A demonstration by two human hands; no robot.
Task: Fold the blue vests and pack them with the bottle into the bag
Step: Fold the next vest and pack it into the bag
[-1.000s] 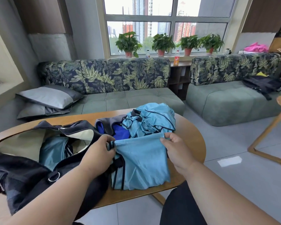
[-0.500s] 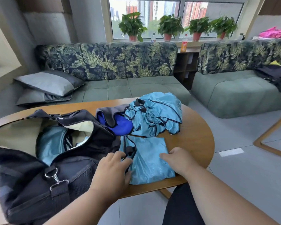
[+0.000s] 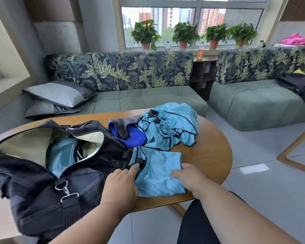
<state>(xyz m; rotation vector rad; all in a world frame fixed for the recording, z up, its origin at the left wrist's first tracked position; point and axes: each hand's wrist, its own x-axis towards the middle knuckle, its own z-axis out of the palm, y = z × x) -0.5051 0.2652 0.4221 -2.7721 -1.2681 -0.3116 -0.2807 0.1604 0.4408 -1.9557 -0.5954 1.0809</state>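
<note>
Pressing on the folded vest [image 3: 158, 175] at the near edge of the table [image 3: 213, 155]; both hands are on it. Left hand [image 3: 121, 186] lies at the vest's left edge, beside the bag; fingers fairly straight, index reaching toward the black trim, nothing visibly clasped. Right hand [image 3: 190, 180] rests on the right side, fingers bent down over the right edge; cannot tell whether they tuck under the cloth or only press on it.

Vest: thin, shiny blue fabric, black binding. Judged light, limp and slippery; a fold will likely slide open if lifted by 1 corner. Best taken from both short sides at once, thumbs on top, fingers beneath, so the layers stay stacked.

Bag [image 3: 48, 176]: black duffel just left of the vest and touching it, mouth gaping, pale lining showing. 1 blue piece [image 3: 62, 157] already lies inside, so packing is judged partly done. The soft rim sags, so the opening may need holding.

Behind: a crumpled heap of vests [image 3: 169, 127], unfolded, mid-table. Against it on the left, a grey and royal-blue item [image 3: 130, 132]; it could be the covered bottle, cannot confirm.

Far: leaf-print sofa [image 3: 130, 88], potted plants [image 3: 185, 35] on the sill.
</note>
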